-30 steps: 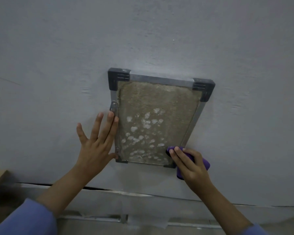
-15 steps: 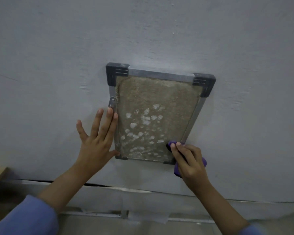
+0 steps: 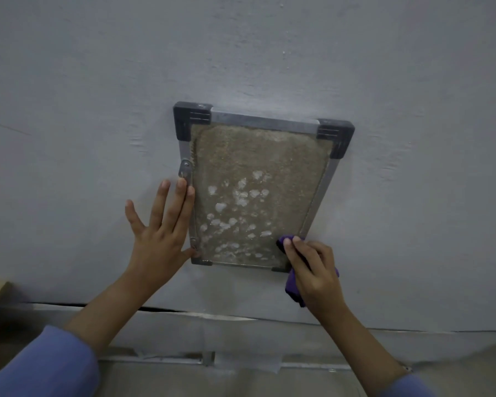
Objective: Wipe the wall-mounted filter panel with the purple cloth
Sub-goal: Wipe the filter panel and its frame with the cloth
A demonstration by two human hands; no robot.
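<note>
Left hand (image 3: pixel 158 239) flat, fingers spread, along the left edge of the panel (image 3: pixel 258 193). Right hand (image 3: pixel 315 270) curled around the cloth (image 3: pixel 294 285), at the panel's lower right corner. Both forearms bare, sleeves blue.

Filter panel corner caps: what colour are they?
Dark grey, almost black, against the silver metal frame; the top-left corner cap shows it best in the head view.

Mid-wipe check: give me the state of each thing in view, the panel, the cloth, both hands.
Filter panel: on the wall, mesh dusty brown with pale patches across its lower half.
Cloth: bunched, pressed on the panel's lower right corner.
Right hand: closed on the cloth.
Left hand: open, flat on the wall, fingers spread along the panel's left frame.
Latch: on the left frame; cannot tell if fastened.
</note>
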